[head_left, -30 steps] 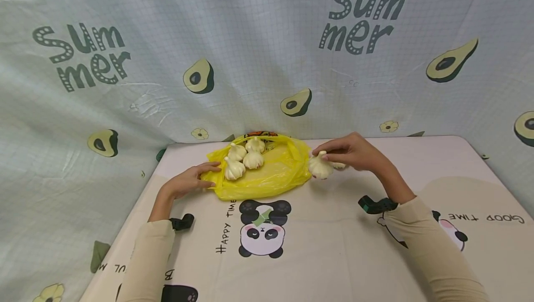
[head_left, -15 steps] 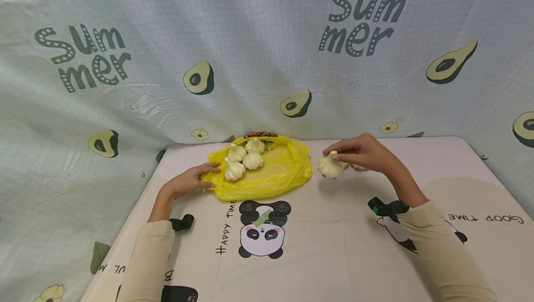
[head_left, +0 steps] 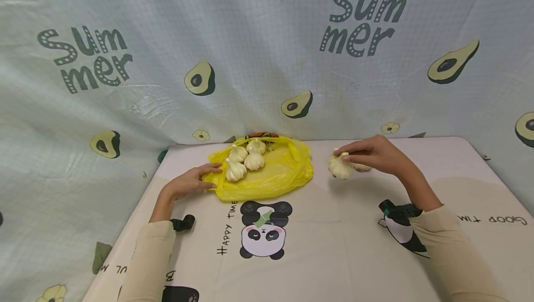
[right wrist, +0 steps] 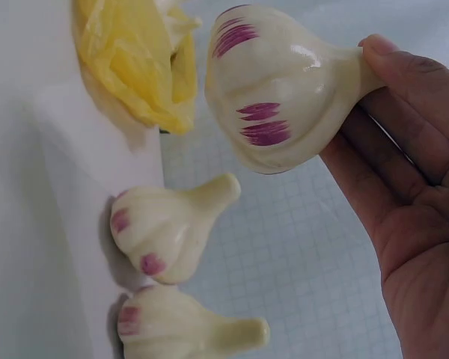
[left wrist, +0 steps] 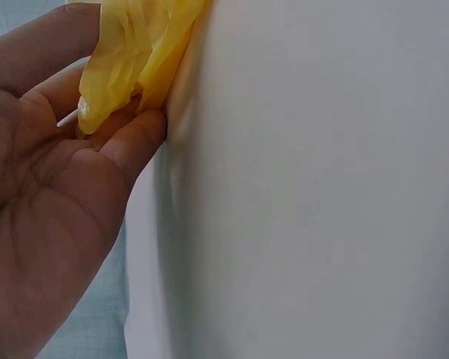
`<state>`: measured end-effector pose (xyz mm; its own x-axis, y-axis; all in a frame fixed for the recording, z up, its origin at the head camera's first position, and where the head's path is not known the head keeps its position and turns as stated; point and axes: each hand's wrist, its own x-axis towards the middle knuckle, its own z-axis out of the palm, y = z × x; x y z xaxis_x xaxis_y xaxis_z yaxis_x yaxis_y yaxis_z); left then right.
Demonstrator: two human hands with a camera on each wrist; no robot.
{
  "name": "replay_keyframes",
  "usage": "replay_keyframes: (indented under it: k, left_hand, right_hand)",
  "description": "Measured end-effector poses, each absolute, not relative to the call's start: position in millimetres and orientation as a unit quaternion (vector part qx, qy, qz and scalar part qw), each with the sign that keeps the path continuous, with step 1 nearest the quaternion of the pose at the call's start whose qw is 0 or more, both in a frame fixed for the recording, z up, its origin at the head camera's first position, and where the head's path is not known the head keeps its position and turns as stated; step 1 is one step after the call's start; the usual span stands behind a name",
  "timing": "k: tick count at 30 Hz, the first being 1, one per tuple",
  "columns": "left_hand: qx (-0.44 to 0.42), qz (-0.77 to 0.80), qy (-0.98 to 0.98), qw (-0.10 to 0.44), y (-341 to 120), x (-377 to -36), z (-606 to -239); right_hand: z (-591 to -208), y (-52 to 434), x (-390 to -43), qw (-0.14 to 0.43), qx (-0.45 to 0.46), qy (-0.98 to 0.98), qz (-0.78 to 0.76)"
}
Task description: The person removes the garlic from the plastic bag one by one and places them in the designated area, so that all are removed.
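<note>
My right hand pinches a white garlic bulb by its stem, to the right of a yellow plastic bag. Purple streaks mark the held bulb in the right wrist view. Below it in that view are two more garlic bulbs, an upper one and a lower one; in the head view the right hand partly hides them. Several bulbs lie in the left part of the bag. At the bag's left edge my left hand holds the yellow plastic between thumb and fingers.
A pale table cover printed with pandas and lettering spreads under everything. Behind the table hangs a light curtain with avocado prints. Each wrist wears a black camera, the left one close above the table.
My right hand has moved right with the garlic bulb, from beside the bag's right edge to a spot apart from it. The left hand and the bag have stayed in place.
</note>
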<state>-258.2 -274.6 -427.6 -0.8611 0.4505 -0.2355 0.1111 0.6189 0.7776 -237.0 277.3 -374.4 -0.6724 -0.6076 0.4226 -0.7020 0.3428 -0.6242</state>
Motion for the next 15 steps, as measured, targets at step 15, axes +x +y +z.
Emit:
replay_keyframes:
  k: [15]
  left_hand:
    - [0.173, 0.409, 0.870, 0.213, -278, -261, -430]
  right_hand:
    - [-372, 300, -223, 0.095, 0.390, -0.825, 0.398]
